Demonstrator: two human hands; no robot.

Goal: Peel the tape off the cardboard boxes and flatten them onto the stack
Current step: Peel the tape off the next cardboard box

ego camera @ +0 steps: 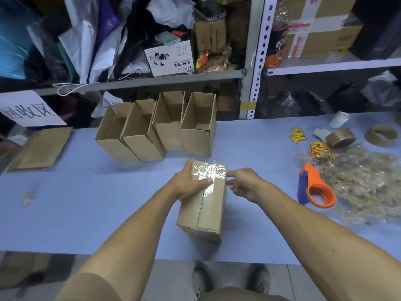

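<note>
Now, from the head camera, you have a sealed cardboard box lying near the front edge of the blue table, its clear tape running along the top seam and wrapped over the far end. Your left hand is clasped on the box's far left corner, thumb pressed flat across the taped top. Your right hand sits at the box's right edge, its fingers drawn narrow, the tips touching the tape's edge; whether they have pinched any tape loose you cannot tell.

Behind the box, four open boxes stand in a row, touching one another. Far to the left lies the stack of flattened cardboard, below a white paper sign. To your right, an orange and blue tape dispenser rests beside a heap of crumpled peeled tape, with two tape rolls and some yellow stickers beyond it.
</note>
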